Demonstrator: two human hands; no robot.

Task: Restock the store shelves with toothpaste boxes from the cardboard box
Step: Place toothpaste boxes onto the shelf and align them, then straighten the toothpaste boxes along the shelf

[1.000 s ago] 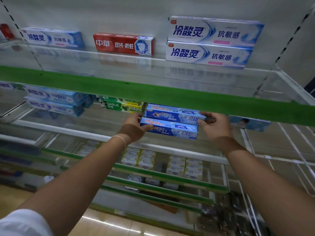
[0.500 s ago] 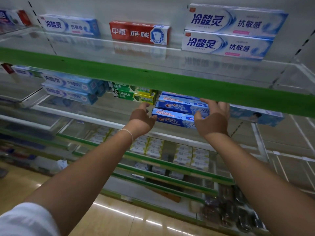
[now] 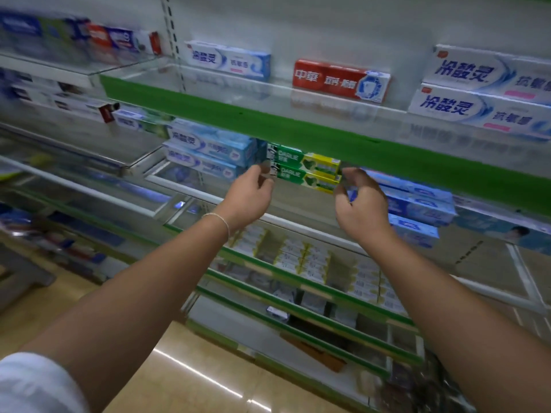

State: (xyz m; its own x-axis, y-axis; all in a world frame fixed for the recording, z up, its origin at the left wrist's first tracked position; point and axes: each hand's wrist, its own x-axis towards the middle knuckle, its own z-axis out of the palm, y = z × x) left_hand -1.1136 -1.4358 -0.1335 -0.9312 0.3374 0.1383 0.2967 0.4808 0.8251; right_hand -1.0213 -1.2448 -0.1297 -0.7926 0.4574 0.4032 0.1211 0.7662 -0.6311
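a glossy tan tiled floor (image 3: 190, 380) runs below, catching a streak of light. a thin silver bracelet (image 3: 219, 219) circles one wrist, and a white fabric sleeve (image 3: 32, 383) shows at the near corner. a dark crinkled wrapper pile (image 3: 417, 389) sits low at the right, too blurred to identify.

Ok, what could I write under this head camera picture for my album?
Both hands, left hand and right hand, reach for the two green toothpaste boxes on the shelf.
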